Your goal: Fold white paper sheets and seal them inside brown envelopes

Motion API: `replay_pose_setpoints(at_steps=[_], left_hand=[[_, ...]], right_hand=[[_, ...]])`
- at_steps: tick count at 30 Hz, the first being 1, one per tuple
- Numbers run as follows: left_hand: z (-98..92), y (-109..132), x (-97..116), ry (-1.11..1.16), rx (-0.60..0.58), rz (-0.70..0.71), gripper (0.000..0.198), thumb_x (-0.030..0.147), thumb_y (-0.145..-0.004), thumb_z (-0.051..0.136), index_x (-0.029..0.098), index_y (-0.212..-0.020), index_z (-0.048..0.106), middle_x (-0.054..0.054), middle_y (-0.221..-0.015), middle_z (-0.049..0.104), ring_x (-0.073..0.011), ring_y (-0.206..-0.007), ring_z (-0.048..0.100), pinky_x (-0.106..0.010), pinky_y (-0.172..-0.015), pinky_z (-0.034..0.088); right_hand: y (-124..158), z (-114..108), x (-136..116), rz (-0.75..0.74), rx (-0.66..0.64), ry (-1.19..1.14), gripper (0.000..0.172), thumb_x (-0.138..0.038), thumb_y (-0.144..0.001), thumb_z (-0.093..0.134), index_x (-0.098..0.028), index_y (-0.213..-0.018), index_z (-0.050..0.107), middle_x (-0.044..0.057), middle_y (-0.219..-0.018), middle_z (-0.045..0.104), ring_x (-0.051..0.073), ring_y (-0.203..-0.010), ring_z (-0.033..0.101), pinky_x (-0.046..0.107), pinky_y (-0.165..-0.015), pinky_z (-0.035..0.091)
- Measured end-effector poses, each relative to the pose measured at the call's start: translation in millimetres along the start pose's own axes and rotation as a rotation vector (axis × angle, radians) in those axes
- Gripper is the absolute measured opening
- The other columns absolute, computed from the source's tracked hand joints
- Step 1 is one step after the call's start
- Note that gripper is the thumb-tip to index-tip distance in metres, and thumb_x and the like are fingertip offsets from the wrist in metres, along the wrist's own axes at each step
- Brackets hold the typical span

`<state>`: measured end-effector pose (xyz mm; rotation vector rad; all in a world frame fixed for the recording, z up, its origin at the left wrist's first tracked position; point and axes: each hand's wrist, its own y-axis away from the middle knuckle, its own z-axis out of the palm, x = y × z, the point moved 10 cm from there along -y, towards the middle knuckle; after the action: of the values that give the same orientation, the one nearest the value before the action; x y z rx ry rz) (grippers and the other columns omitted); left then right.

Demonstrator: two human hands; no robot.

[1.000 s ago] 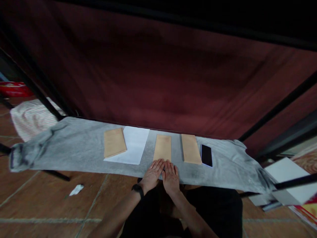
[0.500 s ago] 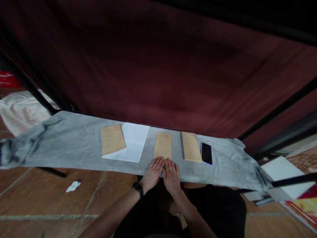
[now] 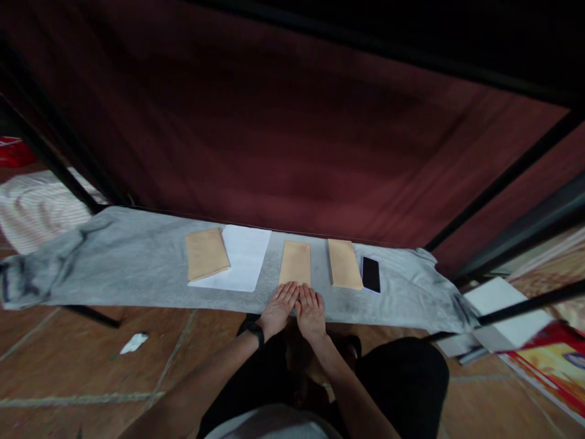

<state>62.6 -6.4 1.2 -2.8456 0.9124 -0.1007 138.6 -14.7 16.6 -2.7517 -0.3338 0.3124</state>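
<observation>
A tan paper envelope (image 3: 295,261) lies upright in front of me on the grey cloth (image 3: 137,262). Both hands rest palm down at its near end. My left hand (image 3: 280,308), with a black band at the wrist, has its fingers stretched flat over the lower edge. Beside it my right hand (image 3: 311,311) lies flat too, fingers extended, its index finger close to the left hand's. Neither hand grips anything. To the right lies a stack of tan envelopes (image 3: 345,264). On the left, more tan envelopes (image 3: 207,253) overlap a white paper sheet (image 3: 249,256).
A dark-screened phone (image 3: 370,274) lies right of the envelope stack. Behind the cloth hangs a dark red curtain (image 3: 274,134) between black metal bars. White boxes (image 3: 507,311) stand low at the right. A crumpled white scrap (image 3: 134,342) lies on the tiled floor.
The view has shifted slightly, so the cloth and the things on it sit a little differently in frame. Both hands stay flat at the envelope's near end.
</observation>
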Motion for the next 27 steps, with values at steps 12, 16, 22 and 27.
replay_pose_setpoints(at_steps=[12, 16, 22, 27], left_hand=[[3.5, 1, -1, 0.019, 0.000, 0.002, 0.095, 0.007, -0.066, 0.044, 0.011, -0.157, 0.016, -0.013, -0.165, 0.017, -0.0224, -0.153, 0.009, -0.048, -0.124, 0.011], [-0.8, 1, 0, 0.062, 0.016, 0.004, 0.093, 0.008, -0.068, 0.047, 0.010, -0.156, 0.019, -0.014, -0.165, 0.019, -0.0236, -0.153, 0.010, -0.047, -0.124, 0.011], [-6.9, 1, -1, 0.170, -0.026, -0.003, 0.096, 0.014, -0.069, 0.054, 0.011, -0.157, 0.017, -0.013, -0.165, 0.018, -0.0241, -0.153, 0.009, -0.047, -0.125, 0.010], [-9.5, -4, -10, 0.255, -0.077, -0.064, 0.079, 0.021, -0.080, 0.052, 0.013, -0.155, 0.027, -0.011, -0.163, 0.026, -0.0210, -0.152, 0.019, -0.041, -0.124, 0.019]], right_hand=[[1, -7, -2, -0.005, 0.058, -0.024, 0.045, -0.026, -0.103, 0.036, -0.015, -0.144, 0.050, 0.011, -0.148, 0.050, 0.025, -0.137, 0.046, 0.046, -0.116, 0.027], [1, -9, -2, -0.007, 0.061, -0.028, 0.045, -0.025, -0.102, 0.038, -0.014, -0.144, 0.051, 0.011, -0.148, 0.051, 0.026, -0.136, 0.047, 0.047, -0.116, 0.027], [0, -7, -1, -0.010, 0.025, -0.038, 0.046, -0.022, -0.101, 0.038, -0.013, -0.144, 0.051, 0.010, -0.148, 0.051, 0.026, -0.137, 0.046, 0.046, -0.117, 0.026], [-1, -6, 3, -0.010, 0.005, -0.048, 0.048, -0.021, -0.100, 0.038, -0.015, -0.147, 0.047, 0.009, -0.151, 0.048, 0.024, -0.139, 0.045, 0.044, -0.117, 0.027]])
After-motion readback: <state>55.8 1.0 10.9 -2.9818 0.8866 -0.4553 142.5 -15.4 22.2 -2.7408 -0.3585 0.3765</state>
